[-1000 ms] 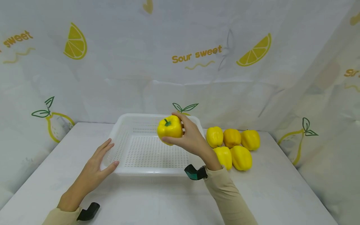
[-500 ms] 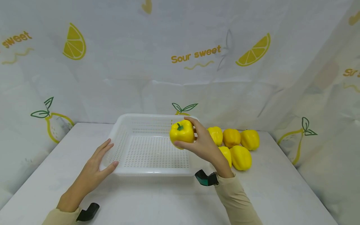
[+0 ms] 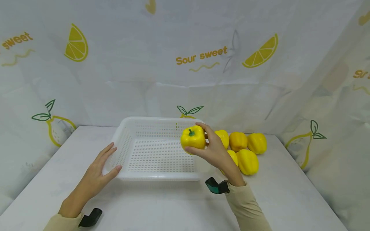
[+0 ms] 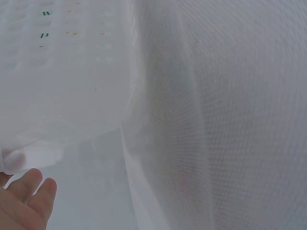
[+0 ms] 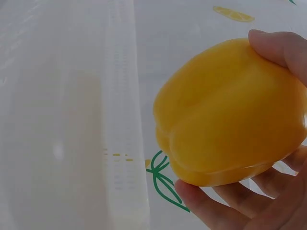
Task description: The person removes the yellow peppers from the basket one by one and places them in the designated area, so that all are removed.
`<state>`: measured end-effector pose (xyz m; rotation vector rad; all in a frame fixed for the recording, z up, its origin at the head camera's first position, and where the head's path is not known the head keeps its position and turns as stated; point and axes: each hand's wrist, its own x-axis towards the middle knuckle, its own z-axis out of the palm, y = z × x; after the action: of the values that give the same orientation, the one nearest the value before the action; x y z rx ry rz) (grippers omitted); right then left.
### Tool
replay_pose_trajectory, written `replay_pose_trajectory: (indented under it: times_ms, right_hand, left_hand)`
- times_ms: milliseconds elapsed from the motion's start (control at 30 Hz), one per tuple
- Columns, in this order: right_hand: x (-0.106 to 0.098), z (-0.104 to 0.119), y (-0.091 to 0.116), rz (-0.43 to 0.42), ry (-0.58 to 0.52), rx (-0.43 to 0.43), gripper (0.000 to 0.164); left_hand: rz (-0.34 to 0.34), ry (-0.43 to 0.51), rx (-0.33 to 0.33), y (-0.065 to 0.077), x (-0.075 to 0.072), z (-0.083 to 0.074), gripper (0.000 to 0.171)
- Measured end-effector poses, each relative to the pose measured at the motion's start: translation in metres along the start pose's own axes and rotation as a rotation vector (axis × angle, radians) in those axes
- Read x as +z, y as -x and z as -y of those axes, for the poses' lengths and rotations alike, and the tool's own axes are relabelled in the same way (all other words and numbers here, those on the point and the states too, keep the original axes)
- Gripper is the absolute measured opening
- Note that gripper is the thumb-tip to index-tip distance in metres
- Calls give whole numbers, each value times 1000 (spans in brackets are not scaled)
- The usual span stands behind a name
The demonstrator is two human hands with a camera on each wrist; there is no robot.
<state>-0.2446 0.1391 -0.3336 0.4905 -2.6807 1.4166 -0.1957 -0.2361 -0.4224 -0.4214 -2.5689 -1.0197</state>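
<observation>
My right hand (image 3: 215, 149) grips a yellow bell pepper (image 3: 192, 138) with a green stem, held above the right part of a white plastic basket (image 3: 156, 176). Thumb and fingers wrap the pepper (image 5: 230, 110) from its right side in the right wrist view. At the basket's left side, my left hand (image 3: 93, 175) touches the rim with fairly straight fingers. Only a few of its fingertips (image 4: 43, 196) show in the left wrist view, beside the basket's wall (image 4: 62, 100). Nothing lies in the slotted basket.
Several more yellow bell peppers (image 3: 247, 162) stand in two rows right of the basket, partly hidden by my right hand and wrist. A white cloth with lemon prints (image 3: 138, 64) hangs behind the white table (image 3: 150, 205).
My right hand has carried the bell pepper to the right and slightly down, from over the basket's middle to its right side. The left hand has stayed in place.
</observation>
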Motion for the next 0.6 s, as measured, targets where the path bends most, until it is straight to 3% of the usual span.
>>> replay_pose_trajectory:
  times_ms: [400, 600]
  right_hand:
    - [-7, -15, 9, -48, 60, -15, 87]
    - [-7, -24, 13, -24, 33, 4, 85]
  left_hand:
    - [3, 7, -3, 0, 0, 1, 68]
    - [-1, 3, -2, 0, 0, 0, 67]
